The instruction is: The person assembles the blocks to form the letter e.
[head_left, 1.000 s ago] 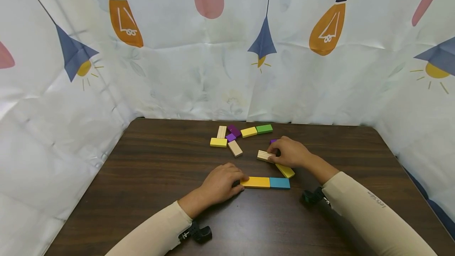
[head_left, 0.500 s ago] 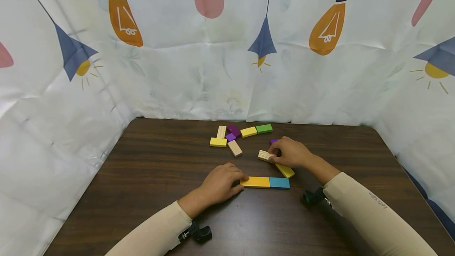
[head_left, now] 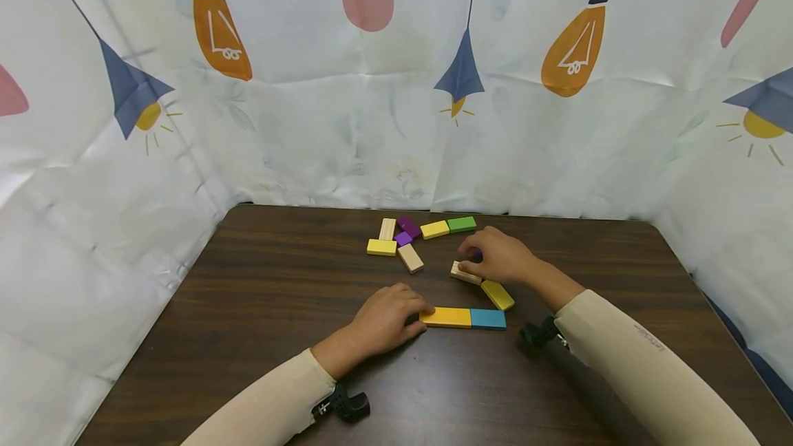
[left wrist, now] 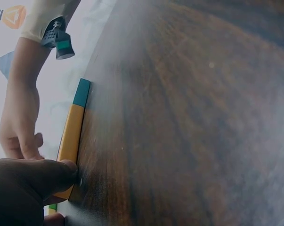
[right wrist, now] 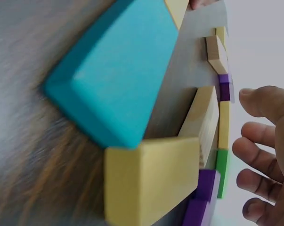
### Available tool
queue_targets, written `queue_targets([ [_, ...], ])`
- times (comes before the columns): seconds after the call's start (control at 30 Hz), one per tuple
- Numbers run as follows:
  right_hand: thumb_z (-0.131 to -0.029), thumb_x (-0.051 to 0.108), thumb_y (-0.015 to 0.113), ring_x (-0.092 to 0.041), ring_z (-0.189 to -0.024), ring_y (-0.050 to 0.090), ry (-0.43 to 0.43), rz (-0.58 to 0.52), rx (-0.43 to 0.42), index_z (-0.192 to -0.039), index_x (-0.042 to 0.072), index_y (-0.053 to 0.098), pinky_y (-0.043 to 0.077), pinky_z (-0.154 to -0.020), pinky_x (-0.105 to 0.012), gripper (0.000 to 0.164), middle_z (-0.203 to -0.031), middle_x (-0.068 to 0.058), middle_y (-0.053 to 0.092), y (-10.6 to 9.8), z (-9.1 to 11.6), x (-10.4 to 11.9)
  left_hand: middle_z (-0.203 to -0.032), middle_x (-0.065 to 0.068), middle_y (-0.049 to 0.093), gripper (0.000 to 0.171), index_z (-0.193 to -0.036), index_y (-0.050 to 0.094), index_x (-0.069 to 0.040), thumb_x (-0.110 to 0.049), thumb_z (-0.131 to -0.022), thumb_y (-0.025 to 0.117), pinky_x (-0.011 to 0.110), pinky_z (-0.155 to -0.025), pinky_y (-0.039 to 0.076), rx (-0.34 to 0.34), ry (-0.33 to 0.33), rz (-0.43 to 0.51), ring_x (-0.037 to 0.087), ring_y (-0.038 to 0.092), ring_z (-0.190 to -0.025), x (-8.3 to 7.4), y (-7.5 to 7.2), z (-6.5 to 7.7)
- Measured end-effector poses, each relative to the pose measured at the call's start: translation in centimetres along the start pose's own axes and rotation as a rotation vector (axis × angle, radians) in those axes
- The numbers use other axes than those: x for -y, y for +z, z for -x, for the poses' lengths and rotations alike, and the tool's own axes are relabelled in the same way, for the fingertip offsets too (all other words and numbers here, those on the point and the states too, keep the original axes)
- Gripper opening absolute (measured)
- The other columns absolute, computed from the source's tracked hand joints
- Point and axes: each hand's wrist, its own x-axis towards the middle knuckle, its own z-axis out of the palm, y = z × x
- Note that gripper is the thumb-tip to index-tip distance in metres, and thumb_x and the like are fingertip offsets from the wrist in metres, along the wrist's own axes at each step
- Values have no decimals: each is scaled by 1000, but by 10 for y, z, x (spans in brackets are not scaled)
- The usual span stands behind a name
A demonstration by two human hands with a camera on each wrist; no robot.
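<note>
My left hand pinches the left end of an orange-yellow wooden block, its thumb along the near side. A blue block lies end to end with that one, forming a straight row. Over the plain wood block, my right hand hovers with fingers parted and nothing between them; in the right wrist view these fingers are apart from the blocks. A yellow block slants between the plain one and the blue one. Behind the right hand, purple blocks are partly hidden.
Toward the back of the dark wooden table lie a green block, yellow blocks, purple blocks and plain wood blocks. A printed white cloth hangs behind the table.
My right hand has let go of the plain wood block and lifted slightly up and left, its fingers spreading. The left hand has stayed on the orange-yellow block.
</note>
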Motion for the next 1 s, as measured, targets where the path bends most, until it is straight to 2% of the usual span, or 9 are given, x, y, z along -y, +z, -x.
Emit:
queue_targets([
  [0.33, -95, 47, 71, -22, -112, 62, 20, 23, 41, -126, 17, 71, 55, -88, -46, 43, -120, 1, 69, 3, -28, 17, -108, -8, 73, 21, -112, 77, -20, -26, -92, 79, 37, -91, 52, -15, 14, -6, 16, 63, -103, 2, 0, 0],
  [0.5, -95, 46, 72, -22, -107, 67, 19, 16, 51, -125, 14, 72, 56, -87, -46, 44, -116, 0, 72, 4, -41, 26, -106, -7, 73, 21, -110, 78, -19, -25, -90, 80, 36, -89, 52, -38, 29, -8, 16, 63, -101, 2, 2, 0],
  [0.8, -94, 47, 72, -18, -97, 66, -13, 60, 88, -121, 12, 73, 57, -82, -38, 44, -106, 1, 72, 10, -60, 41, -107, -8, 73, 21, -111, 78, -19, -25, -91, 80, 36, -91, 52, -17, 21, 1, 16, 63, -102, 2, 1, 0],
  [1.0, -90, 53, 75, -16, -98, 64, 14, 81, 115, -122, 15, 72, 56, -80, -38, 50, -105, 4, 71, 18, -69, 50, -107, -8, 73, 21, -111, 78, -19, -27, -91, 79, 36, -91, 51, -16, 20, -3, 16, 62, -101, 2, 1, 0],
])
